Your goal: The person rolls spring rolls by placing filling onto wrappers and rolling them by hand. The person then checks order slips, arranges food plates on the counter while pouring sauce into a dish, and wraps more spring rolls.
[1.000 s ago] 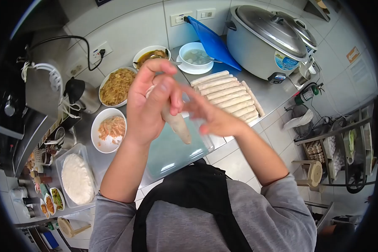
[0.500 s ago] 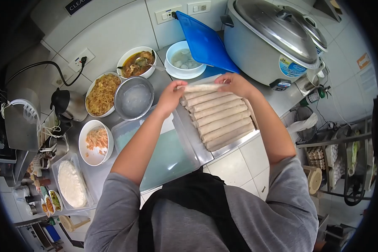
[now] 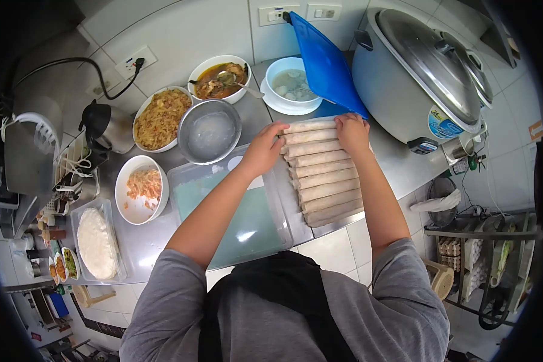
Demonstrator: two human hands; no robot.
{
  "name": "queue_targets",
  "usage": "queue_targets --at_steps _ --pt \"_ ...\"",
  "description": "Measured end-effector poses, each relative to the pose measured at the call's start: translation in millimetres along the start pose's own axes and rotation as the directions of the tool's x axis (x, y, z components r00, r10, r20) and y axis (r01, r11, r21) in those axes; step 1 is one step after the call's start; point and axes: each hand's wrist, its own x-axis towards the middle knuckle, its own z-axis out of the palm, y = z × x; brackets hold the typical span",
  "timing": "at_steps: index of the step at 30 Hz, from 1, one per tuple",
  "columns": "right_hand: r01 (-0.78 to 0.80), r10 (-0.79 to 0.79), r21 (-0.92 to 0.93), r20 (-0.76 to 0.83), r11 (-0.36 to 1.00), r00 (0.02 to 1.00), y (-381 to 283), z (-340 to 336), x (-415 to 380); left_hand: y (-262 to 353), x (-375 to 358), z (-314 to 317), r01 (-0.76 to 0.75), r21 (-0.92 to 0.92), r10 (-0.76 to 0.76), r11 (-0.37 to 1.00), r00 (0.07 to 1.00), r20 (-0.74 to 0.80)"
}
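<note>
Uncooked spring rolls [image 3: 326,181] lie side by side in a neat row on the counter, pale and long. At the far end of the row, my left hand [image 3: 264,149] is closed at the left tip of the topmost spring roll [image 3: 311,134]. My right hand [image 3: 353,134] has its fingers curled down over that roll's right end. A clear plastic tray or lid with a pale green surface [image 3: 241,211] lies beneath my left forearm. Left of my left hand sits a metal bowl [image 3: 210,130] with a little cloudy liquid.
Around the work are a bowl of shredded filling [image 3: 163,119], a stew bowl [image 3: 220,78], a soup bowl [image 3: 291,84] and a white bowl of orange shreds [image 3: 142,190]. Wrappers [image 3: 98,244] sit at left. A blue board [image 3: 329,66] leans near a large rice cooker [image 3: 413,78].
Both hands have lowered the held spring roll onto the far end of the row. The camera view has shifted slightly, so the counter appears lower and further right.
</note>
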Motion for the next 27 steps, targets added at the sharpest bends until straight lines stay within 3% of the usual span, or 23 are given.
queue_targets --at_steps 1,2,4,5,7,9,11,12,13,14,16,17,19,23,27 --pt "0.044 -0.05 -0.188 -0.026 0.981 0.998 -5.6 2.0 -0.4 6.6 -14.5 -10.9 -0.105 0.087 0.11 0.991 0.992 -0.057" --pt "0.055 -0.06 -0.187 -0.027 0.981 0.998 -13.0 5.2 -1.5 13.3 -33.8 -24.9 -0.079 0.048 0.081 0.996 0.995 -0.054" --pt "0.182 -0.182 0.046 -0.002 0.982 0.983 -33.9 8.6 -3.7 33.3 -80.2 -65.1 -0.072 0.022 0.074 0.997 0.994 -0.075" --pt "0.195 -0.195 0.048 -0.005 0.98 0.981 -38.1 13.4 -5.7 36.8 -106.9 -87.4 -0.088 0.037 0.092 0.995 0.991 -0.098" --pt "0.174 -0.146 -0.102 0.237 0.98 0.96 -37.9 21.9 -9.4 27.3 -165.7 -141.9 -0.04 0.264 0.096 0.964 0.974 -0.205" --pt "0.214 -0.162 -0.254 0.21 0.943 0.964 -46.2 13.3 -16.0 6.8 -222.4 -205.0 0.02 0.396 0.202 0.918 0.837 -0.509" --pt "0.254 -0.248 -0.311 0.06 0.916 0.967 -65.4 10.6 -21.5 -36.0 -290.2 -280.4 0.249 0.417 0.198 0.874 0.602 -0.774" --pt "0.279 -0.302 -0.24 -0.064 0.93 0.951 -75.4 15.2 -26.0 -43.2 -322.9 -311.9 0.428 0.372 0.129 0.824 0.498 -0.858" --pt "0.304 -0.317 -0.142 -0.083 0.942 0.945 -100.0 11.8 -38.4 -49.4 -357.0 -339.3 0.584 0.295 0.07 0.756 0.376 -0.924" --pt "0.315 -0.319 -0.048 -0.096 0.948 0.943 -118.7 7.5 -52.9 -65.4 -396.6 -361.0 0.664 0.256 -0.016 0.703 0.374 -0.927" --pt "0.378 -0.421 0.383 0.031 0.843 0.906 -135.5 47.9 -82.3 -113.9 -465.4 -385.2 0.765 0.201 -0.236 0.612 0.419 -0.877" --pt "0.425 -0.481 0.317 0.124 0.848 0.868 -167.4 42.0 -102.3 -111.2 -478.8 -382.8 0.793 0.228 -0.355 0.565 0.483 -0.8" --pt "0.506 -0.554 0.231 0.257 0.831 0.792 -243.9 32.0 -157.8 -119.2 -489.2 -378.0 0.678 0.557 -0.162 0.479 0.692 -0.703" --pt "0.581 -0.645 0.283 0.278 0.763 0.712 -314.6 48.9 -225.0 -113.0 -490.7 -377.6 0.698 0.455 -0.187 0.554 0.636 -0.749" --pt "0.673 -0.704 0.216 0.294 0.708 0.646 -337.0 49.8 -246.7 -122.7 -492.9 -374.7 0.574 0.444 -0.112 0.688 0.689 -0.717"
